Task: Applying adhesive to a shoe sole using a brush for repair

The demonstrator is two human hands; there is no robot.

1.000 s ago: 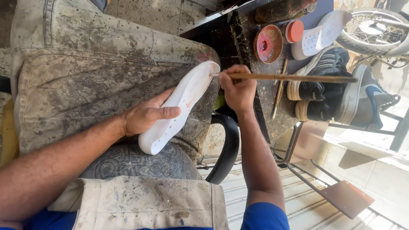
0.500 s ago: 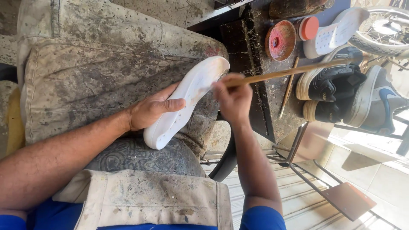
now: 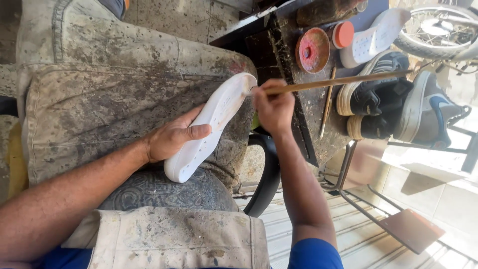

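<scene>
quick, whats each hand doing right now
Left hand: closed on the white shoe sole, holding it against the lap.
Right hand: closed on a long wooden stick, its tip at the sole's end.

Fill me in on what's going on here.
A person sits with a white shoe sole on their lap. The left hand steadies it, while the right hand holds a long wooden stick with its tip at the sole's far end. On the grimy workbench beside them sit a red-stained bowl, another white sole and dark sneakers.
</scene>
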